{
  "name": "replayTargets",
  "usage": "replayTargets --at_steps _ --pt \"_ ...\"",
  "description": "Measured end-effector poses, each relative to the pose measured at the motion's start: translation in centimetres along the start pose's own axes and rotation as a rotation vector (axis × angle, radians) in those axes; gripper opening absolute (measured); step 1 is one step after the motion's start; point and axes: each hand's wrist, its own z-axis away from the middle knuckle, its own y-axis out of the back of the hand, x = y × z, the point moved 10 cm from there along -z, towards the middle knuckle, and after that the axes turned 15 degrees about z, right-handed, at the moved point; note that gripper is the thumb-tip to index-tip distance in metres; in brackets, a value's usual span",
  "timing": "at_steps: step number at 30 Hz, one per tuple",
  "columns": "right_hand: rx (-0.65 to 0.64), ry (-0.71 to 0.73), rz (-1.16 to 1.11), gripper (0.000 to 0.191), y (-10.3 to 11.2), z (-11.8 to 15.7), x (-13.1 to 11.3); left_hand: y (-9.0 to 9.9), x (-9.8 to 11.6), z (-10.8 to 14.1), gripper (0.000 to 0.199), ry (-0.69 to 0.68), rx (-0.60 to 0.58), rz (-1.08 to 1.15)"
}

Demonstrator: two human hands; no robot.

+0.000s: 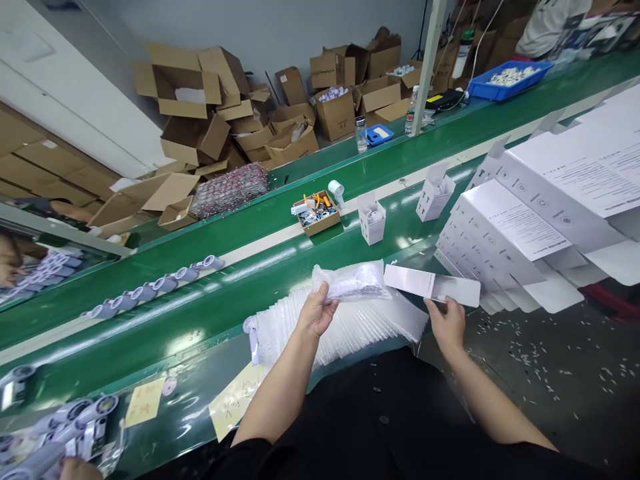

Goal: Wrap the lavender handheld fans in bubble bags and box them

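Note:
My left hand point(319, 311) is closed on the left end of a bubble-wrapped item point(353, 281), held above a row of clear bubble bags point(345, 327). A pale purple part point(253, 339) lies at the left end of that row. In my right hand point(447, 323), pinched by its lower edge, is a flat white carton point(410, 281) with a greyish flap on its right. The carton's left end is close to the wrapped item. Large stacks of flat white cartons point(505, 233) stand to the right of my right hand.
Two upright open white boxes point(373, 223) point(434, 197) and a small parts box point(320, 225) stand on the green conveyor point(280, 250). Purple devices point(165, 285) line it at left. Yellow notes point(145, 401) lie near the front. Another person's hand point(80, 469) is at bottom left.

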Motion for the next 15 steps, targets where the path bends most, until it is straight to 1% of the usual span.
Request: replayTargets --at_steps 1,2,3,4,5,6,7,9,11,13,14,15 --pt "0.015 0.149 0.091 0.048 0.5 0.1 -2.3 0.0 0.5 0.1 0.028 -0.007 -0.015 -0.003" --pt "0.017 0.318 0.186 0.044 0.5 0.4 -4.9 -0.3 0.7 0.2 0.028 -0.016 -0.036 -0.013" --pt "0.005 0.493 0.278 0.040 0.1 0.8 -7.4 -1.0 0.8 0.2 0.029 -0.027 -0.060 -0.028" --pt "-0.024 0.649 0.351 0.036 -0.7 1.2 -9.6 -1.9 0.7 0.2 0.030 -0.041 -0.087 -0.049" --pt "-0.065 0.765 0.393 0.033 -1.6 1.5 -11.3 -3.1 0.5 0.1 0.032 -0.059 -0.118 -0.078" --pt "-0.104 0.849 0.421 0.032 -2.5 1.6 -12.5 -4.5 0.2 0.0 0.034 -0.088 -0.156 -0.121" --pt "-0.136 0.907 0.436 0.034 -3.3 1.6 -13.4 -5.9 0.0 -0.2 0.036 -0.131 -0.195 -0.185" --pt "-0.156 0.963 0.433 0.039 -4.6 1.0 -14.5 -8.6 -0.1 -0.5 0.035 -0.275 -0.252 -0.382" --pt "-0.136 0.989 0.398 0.042 -5.4 0.3 -15.0 -10.8 0.4 -0.5 0.028 -0.494 -0.258 -0.652" --pt "-0.125 1.023 0.348 0.043 -6.2 -0.3 -15.4 -13.0 1.0 0.1 0.023 -0.752 -0.244 -0.945" --pt "-0.131 1.038 0.327 0.044 -6.6 -0.6 -15.5 -14.0 1.0 0.5 0.021 -0.864 -0.247 -1.088" --pt "-0.145 1.047 0.313 0.045 -7.1 -1.0 -15.6 -15.1 0.6 0.8 0.021 -0.947 -0.255 -1.230"
